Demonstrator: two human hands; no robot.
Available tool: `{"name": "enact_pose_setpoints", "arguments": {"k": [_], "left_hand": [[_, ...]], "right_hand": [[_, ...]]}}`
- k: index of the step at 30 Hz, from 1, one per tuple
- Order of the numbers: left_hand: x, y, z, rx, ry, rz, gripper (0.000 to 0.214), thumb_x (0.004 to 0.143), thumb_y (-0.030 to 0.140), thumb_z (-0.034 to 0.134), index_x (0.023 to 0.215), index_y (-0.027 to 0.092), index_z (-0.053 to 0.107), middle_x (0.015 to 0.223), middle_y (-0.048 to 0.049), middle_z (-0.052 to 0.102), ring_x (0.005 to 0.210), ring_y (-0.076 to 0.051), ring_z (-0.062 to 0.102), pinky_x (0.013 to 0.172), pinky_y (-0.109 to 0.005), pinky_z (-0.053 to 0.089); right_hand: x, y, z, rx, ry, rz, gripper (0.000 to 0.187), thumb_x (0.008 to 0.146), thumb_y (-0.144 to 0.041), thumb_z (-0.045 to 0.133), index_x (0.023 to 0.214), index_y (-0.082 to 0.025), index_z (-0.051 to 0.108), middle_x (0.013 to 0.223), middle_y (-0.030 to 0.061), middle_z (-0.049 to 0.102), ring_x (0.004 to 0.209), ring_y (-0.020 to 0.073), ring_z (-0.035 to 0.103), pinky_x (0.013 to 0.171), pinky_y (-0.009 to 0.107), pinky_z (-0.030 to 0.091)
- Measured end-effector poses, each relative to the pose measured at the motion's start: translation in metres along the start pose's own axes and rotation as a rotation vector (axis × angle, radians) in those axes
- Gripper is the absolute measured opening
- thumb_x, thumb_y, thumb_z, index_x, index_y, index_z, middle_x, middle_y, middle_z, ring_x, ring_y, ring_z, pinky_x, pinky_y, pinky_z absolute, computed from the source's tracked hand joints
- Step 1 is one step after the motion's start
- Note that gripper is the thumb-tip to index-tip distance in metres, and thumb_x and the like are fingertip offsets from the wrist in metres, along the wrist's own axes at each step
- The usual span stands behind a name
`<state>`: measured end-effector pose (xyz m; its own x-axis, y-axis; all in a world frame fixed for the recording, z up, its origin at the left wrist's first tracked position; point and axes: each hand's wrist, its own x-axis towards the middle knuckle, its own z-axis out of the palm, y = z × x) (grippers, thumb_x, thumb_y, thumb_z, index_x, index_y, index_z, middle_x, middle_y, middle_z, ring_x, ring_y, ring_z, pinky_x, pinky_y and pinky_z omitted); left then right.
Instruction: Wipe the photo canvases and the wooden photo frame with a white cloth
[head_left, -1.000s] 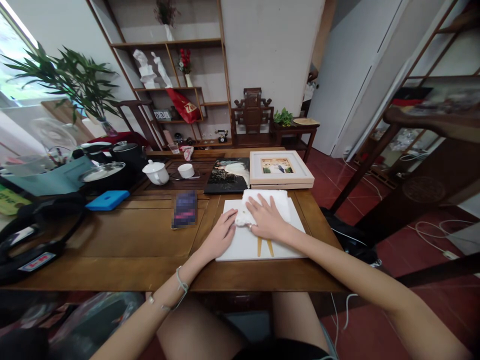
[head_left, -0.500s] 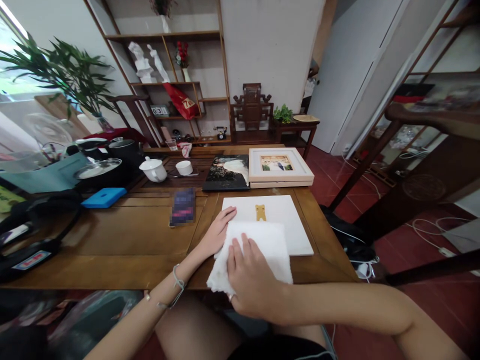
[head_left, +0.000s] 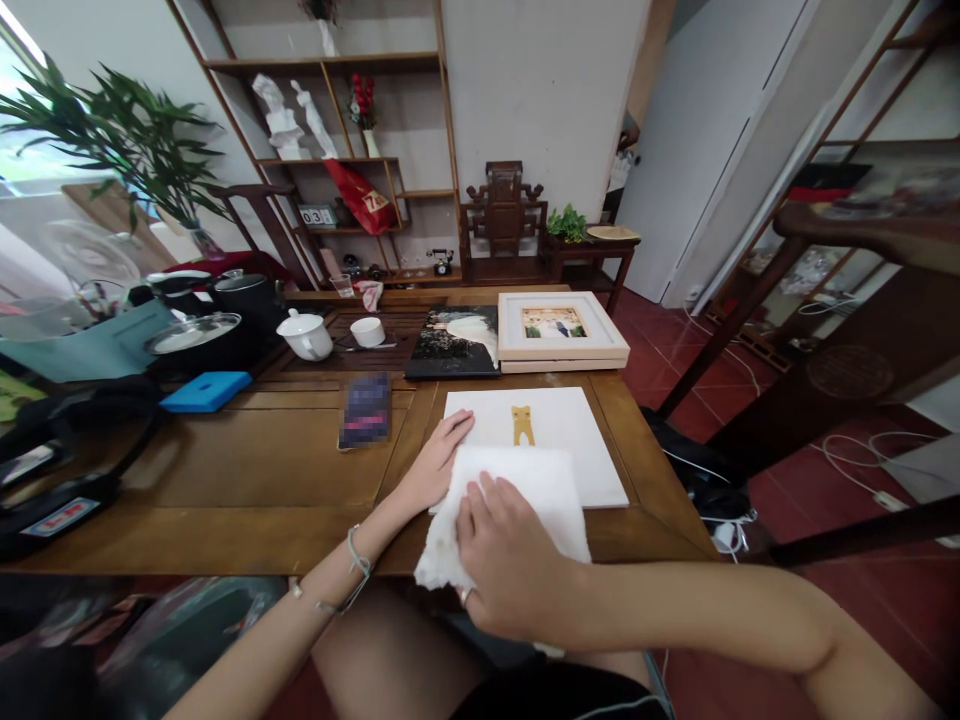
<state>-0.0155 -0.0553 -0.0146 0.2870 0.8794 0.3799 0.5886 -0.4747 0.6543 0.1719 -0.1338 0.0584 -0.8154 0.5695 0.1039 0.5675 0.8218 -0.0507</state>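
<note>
A white board (head_left: 581, 440) lies flat on the wooden table in front of me, with a yellow-brown bear-shaped figure (head_left: 522, 424) on its surface. My left hand (head_left: 439, 462) rests flat on the board's left side, fingers stretched out. Over the near part of the board is a white cloth (head_left: 551, 490), seemingly a towel, with a ragged left edge. My right hand (head_left: 510, 565) grips the cloth from above, fingers bent on it and thumb towards its near edge. The cloth hides the board's near middle; its upper edge lies just below the bear's legs.
Behind the board lie a dark photo panel (head_left: 454, 342) and a white picture frame (head_left: 517, 335). To the left are a blurred-out dark object (head_left: 365, 410), a blue box (head_left: 206, 392), a lidded white cup (head_left: 305, 335) and headphones (head_left: 127, 450). A wooden chair (head_left: 847, 360) stands right.
My right hand and the cloth have shifted slightly down and right, so more of the bear's legs shows. My left hand stays in place on the board.
</note>
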Motion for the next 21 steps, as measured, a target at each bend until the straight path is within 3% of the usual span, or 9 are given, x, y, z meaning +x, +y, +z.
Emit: {"name": "enact_pose_setpoints", "arguments": {"k": [3,6,9,14,21], "left_hand": [[0.000,0.001,0.002,0.024,-0.002,0.002,0.043,0.093,0.022,0.039,0.135,0.020,0.050,0.144,-0.0115,0.044,0.136,-0.025,0.038,0.115,-0.047,0.029],[0.002,0.008,0.002,0.062,-0.025,-0.002,0.042,0.093,0.021,0.038,0.133,0.018,0.051,0.143,-0.0124,0.044,0.136,-0.025,0.037,0.115,-0.046,0.028],[0.003,0.015,0.000,0.097,-0.019,-0.017,0.042,0.094,0.020,0.036,0.133,0.019,0.051,0.141,-0.0109,0.046,0.134,-0.024,0.038,0.115,-0.046,0.028],[0.003,0.015,0.000,0.119,-0.016,-0.024,0.044,0.094,0.021,0.035,0.135,0.017,0.049,0.142,-0.0123,0.043,0.134,-0.025,0.038,0.116,-0.046,0.027],[0.004,0.021,-0.004,0.115,-0.033,-0.027,0.043,0.094,0.021,0.034,0.133,0.016,0.052,0.137,-0.0132,0.046,0.132,-0.026,0.040,0.115,-0.045,0.029]], "right_hand": [[0.011,0.033,-0.009,0.077,-0.010,0.095,0.051,0.078,-0.039,0.056,0.118,-0.008,0.062,0.123,0.0202,0.061,0.123,0.0378,0.046,0.106,0.048,0.032],[0.035,0.072,-0.018,0.099,0.012,0.184,0.043,0.083,-0.030,0.053,0.117,-0.007,0.061,0.120,0.0202,0.062,0.121,0.0331,0.049,0.103,0.043,0.034],[0.057,0.098,-0.027,0.215,0.041,0.234,0.030,0.088,-0.026,0.047,0.107,-0.008,0.063,0.112,0.0176,0.065,0.105,0.0266,0.059,0.091,0.034,0.042],[0.088,0.111,-0.035,0.396,0.073,0.244,0.029,0.093,-0.032,0.047,0.095,-0.009,0.065,0.107,0.0171,0.067,0.095,0.0244,0.062,0.079,0.028,0.043],[0.124,0.118,-0.018,0.474,0.018,0.142,0.034,0.094,-0.039,0.046,0.091,-0.012,0.066,0.099,0.0132,0.071,0.085,0.0220,0.064,0.071,0.025,0.043]]}}
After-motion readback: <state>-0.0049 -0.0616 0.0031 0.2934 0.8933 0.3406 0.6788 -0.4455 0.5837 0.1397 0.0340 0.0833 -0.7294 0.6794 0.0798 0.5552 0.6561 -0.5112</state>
